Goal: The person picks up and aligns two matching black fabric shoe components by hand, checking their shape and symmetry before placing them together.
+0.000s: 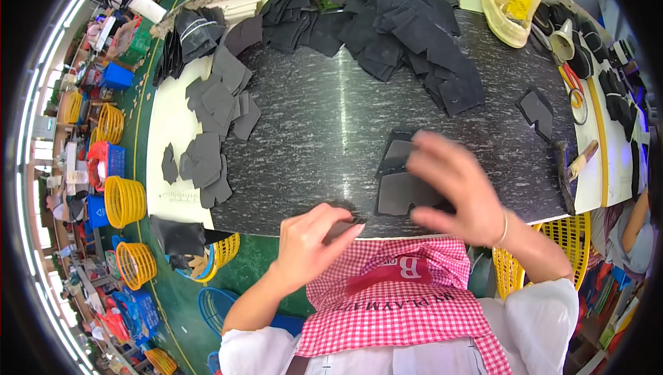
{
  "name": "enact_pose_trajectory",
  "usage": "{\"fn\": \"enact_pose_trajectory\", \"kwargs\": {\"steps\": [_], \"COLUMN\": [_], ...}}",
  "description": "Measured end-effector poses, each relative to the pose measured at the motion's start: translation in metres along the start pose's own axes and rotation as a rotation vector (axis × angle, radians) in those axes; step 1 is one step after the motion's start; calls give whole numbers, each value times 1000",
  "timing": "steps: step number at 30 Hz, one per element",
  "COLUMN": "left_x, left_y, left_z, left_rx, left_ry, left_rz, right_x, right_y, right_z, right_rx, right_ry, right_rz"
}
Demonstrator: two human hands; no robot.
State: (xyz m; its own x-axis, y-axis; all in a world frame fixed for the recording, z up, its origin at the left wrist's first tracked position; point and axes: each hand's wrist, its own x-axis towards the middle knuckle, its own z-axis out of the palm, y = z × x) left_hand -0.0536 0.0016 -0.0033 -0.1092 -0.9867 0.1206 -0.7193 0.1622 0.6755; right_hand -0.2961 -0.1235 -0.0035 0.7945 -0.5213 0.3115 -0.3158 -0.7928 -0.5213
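At the table's near edge my left hand (304,240) is closed, its thumb and fingers pinching a small dark grey cut piece (338,231) that they mostly cover. My right hand (459,188), slightly blurred, has its fingers apart and hovers over the right side of a flat black cut piece with a grey panel (400,194). Whether its fingertips touch that piece I cannot tell. A similar black piece with a grey panel (397,154) lies just beyond, partly under the fingers.
Loose grey pieces (214,102) lie along the left, and black pieces (407,26) heap at the back. Farther right are another cut piece (537,114), a wooden-handled tool (583,159), scissors (574,81) and a cream container (507,2). Yellow baskets (573,244) stand below the table.
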Motion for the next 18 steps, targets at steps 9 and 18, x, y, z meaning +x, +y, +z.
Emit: {"fn": "enact_pose_trajectory", "kwargs": {"steps": [9,18], "left_x": [21,45], "left_y": [5,4], "left_z": [19,19], "left_rx": [-394,-392], "left_ry": [15,-29], "left_rz": [200,44], "right_x": [9,13], "right_y": [1,83], "right_z": [-32,-72], "right_rx": [434,-476], "right_ry": [95,382], "right_rz": [378,93]}}
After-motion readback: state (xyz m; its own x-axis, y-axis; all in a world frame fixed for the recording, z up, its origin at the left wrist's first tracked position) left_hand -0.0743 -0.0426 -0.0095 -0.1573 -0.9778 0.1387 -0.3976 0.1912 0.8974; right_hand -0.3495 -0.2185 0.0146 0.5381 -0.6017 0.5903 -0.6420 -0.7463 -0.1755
